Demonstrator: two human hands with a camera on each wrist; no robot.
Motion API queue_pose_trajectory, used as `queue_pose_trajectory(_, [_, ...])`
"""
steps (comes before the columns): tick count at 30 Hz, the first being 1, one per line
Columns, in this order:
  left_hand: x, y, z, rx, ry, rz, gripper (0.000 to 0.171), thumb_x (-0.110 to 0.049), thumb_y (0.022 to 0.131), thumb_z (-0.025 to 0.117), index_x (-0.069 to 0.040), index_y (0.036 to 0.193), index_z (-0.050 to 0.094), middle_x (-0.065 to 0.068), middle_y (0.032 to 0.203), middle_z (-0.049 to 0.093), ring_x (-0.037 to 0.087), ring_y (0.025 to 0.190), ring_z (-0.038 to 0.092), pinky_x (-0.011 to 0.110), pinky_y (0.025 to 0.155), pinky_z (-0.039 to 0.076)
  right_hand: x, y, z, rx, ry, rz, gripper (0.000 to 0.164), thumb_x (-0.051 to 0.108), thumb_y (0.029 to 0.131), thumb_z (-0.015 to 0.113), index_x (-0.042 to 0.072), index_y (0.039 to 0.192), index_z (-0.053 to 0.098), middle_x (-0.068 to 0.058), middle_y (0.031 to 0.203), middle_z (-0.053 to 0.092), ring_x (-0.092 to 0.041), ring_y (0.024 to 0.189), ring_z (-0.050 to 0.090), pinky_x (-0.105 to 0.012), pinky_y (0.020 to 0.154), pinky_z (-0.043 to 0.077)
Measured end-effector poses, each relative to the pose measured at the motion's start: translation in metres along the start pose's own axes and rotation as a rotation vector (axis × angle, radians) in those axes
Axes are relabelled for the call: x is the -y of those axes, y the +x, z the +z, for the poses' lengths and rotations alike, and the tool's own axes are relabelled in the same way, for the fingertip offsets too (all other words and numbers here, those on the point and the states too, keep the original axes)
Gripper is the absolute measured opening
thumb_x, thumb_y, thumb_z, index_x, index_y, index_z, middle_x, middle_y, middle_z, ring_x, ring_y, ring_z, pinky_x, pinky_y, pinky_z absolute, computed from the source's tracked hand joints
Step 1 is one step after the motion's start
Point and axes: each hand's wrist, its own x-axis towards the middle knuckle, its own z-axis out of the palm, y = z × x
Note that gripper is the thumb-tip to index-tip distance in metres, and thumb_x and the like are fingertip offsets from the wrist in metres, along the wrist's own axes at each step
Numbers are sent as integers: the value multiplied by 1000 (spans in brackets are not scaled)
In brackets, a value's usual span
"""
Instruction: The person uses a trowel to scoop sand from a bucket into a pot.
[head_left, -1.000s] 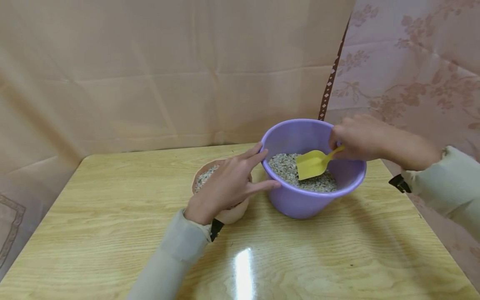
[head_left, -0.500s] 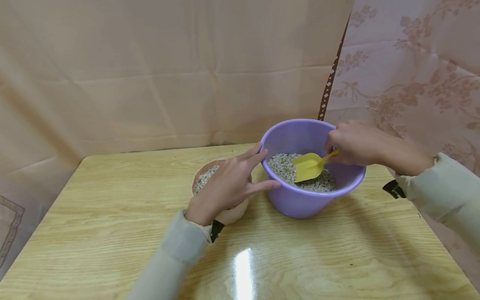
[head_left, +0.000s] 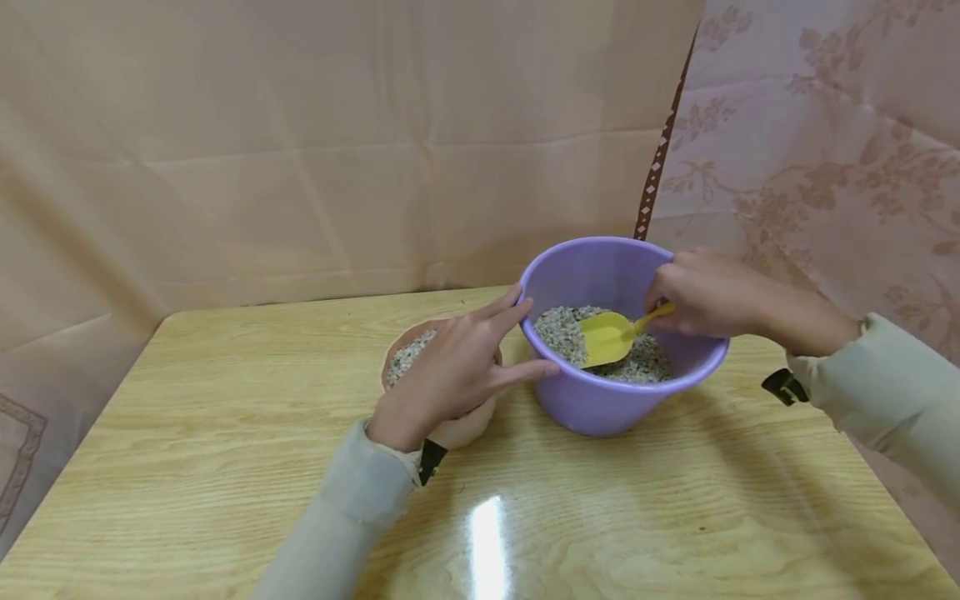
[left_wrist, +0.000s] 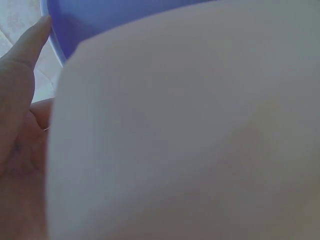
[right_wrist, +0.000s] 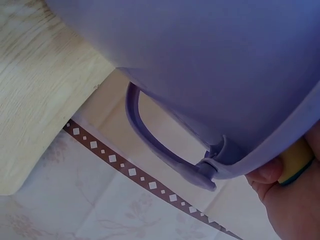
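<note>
A yellow scoop [head_left: 606, 340] has its blade in the grey-beige gravel-like grains [head_left: 561, 332] inside the purple bucket [head_left: 600, 412]. Curled fingers of my right hand [head_left: 708, 292] grip its handle above the bucket's right rim; in the right wrist view part of the yellow handle [right_wrist: 296, 161] shows at the thumb. My left hand [head_left: 457, 362] touches the bucket's left rim with spread, straight fingers and thumb. Beneath that hand stands a smaller peach-coloured pot [head_left: 468, 427] with similar grains, partly hidden. Its pale wall [left_wrist: 175, 130] seems to fill the left wrist view.
Both containers stand on a wooden table [head_left: 247, 433], the bucket towards its right rear. A purple bucket handle [right_wrist: 155, 140] hangs down outside in the right wrist view. Beige cloth [head_left: 337, 150] hangs behind the table, with floral cloth [head_left: 847, 167] at right.
The right hand has moved slightly left and down with the scoop, and its blade has pushed leftward into the grains. My left hand keeps its place at the rim.
</note>
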Motion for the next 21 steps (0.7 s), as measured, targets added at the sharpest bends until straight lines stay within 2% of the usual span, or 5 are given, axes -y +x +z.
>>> queue_pose_trajectory(7, [1,-1,1,1,-2,0,80,-55,90,68,-7,150,45,13,158,34,-2,59,56,19,62,49,1,1,1,-18,13,-15,6,20,80,83,18,84,81,7,75,74,-2,58,61,-23,53,51])
queue_pose_trajectory(13, [1,-3,0,-6,1,9,80,-55,90,68,-7,150,44,12,158,34,-2,59,56,19,62,49,2,2,1,-17,21,-12,5,22,81,83,21,85,81,11,77,74,-3,63,63,-28,60,54])
queue_pose_trajectory(21, [1,-2,0,-4,3,2,81,-55,89,69,-7,150,44,12,158,34,-2,59,55,19,61,48,-1,3,3,-31,106,-24,5,22,81,83,21,86,81,10,79,75,-2,67,66,-26,63,56])
